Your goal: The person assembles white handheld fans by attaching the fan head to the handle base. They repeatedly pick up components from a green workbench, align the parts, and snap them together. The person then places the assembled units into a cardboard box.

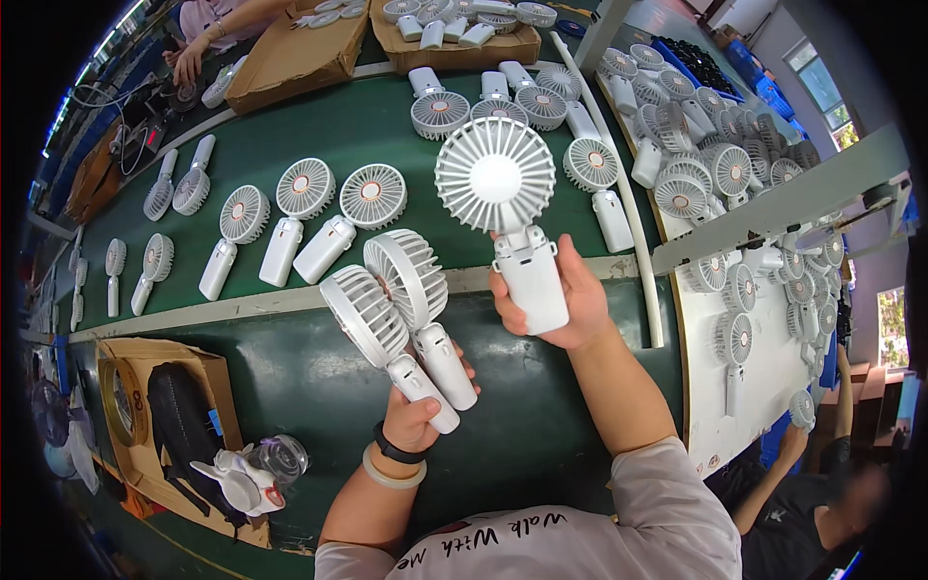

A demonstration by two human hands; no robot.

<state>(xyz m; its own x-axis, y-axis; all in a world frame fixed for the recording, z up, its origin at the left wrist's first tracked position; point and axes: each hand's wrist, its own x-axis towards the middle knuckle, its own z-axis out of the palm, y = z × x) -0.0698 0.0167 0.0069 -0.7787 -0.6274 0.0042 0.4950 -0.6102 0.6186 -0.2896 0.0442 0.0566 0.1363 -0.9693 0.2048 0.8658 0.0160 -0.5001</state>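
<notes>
My left hand (410,423) is closed around the handles of two white handheld fans. The nearer fan (421,394) leans to the left with its grille sideways, and the second fan (447,367) sits against it on the right. In my right hand (582,307) is another white handheld fan (534,280), held upright with its round slatted grille at the top and a pale round centre showing. Beyond my hands, several like fans lie on the green work surface, the closest being a fan (329,244) with an orange-ringed hub.
A pale rail (232,305) crosses the green table. On the right, a white table (710,387) carries piled fans beside a metal post. Cardboard trays (300,63) stand at the back. An open carton (213,377) with a black bag is at lower left. Other people work at far left and lower right.
</notes>
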